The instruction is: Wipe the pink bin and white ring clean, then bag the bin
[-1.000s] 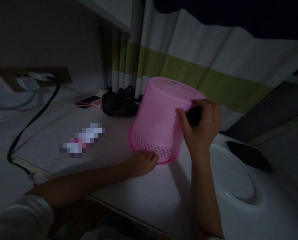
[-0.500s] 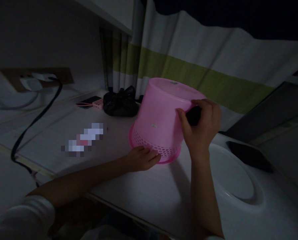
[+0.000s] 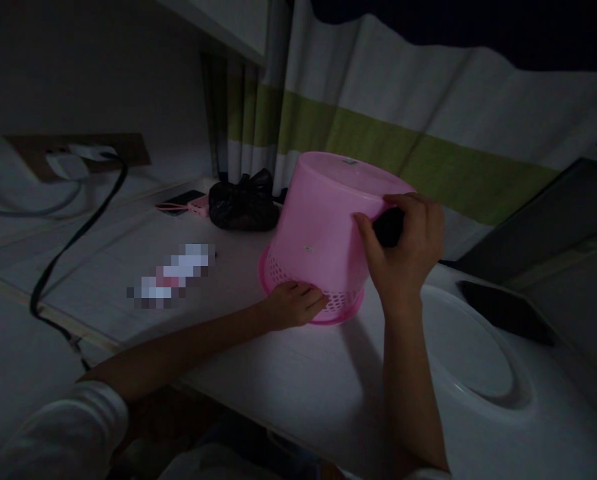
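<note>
Basket (image 3: 323, 227), pink and plastic, sits mouth down on the white desk (image 3: 238, 273), its closed base up and its holed band and rim low against the top. The right hand (image 3: 412, 250) grips it at the base's edge, thumb on the side wall and fingers over the top; a dark shape shows between them, and I can't tell what it is. The left hand (image 3: 294, 307) lies with bent fingers against the holed band, near the rim; whether it's gripping there I can't make out. Half a second ago that hand was a touch lower and further left, its fingers more spread. Before that it was down at the rim. The right hand has held the same spot throughout, and the basket has stayed put.

Beyond the basket's left side, a knotted black bag (image 3: 243, 203) rests on the desk, with a small pink block (image 3: 199, 205) and a dark flat slab (image 3: 179, 199) beside it. Nearer lies a pale item (image 3: 175, 275), too blurred to name. Off to the right are a round white piece (image 3: 465, 350) and a black flat thing (image 3: 505, 312). A curtain (image 3: 358, 130), white with a green band, hangs behind; on the left wall two white plugs (image 3: 68, 165) fill a socket strip, and a black cable (image 3: 85, 228) droops over the desk's edge. It's dim in here.
</note>
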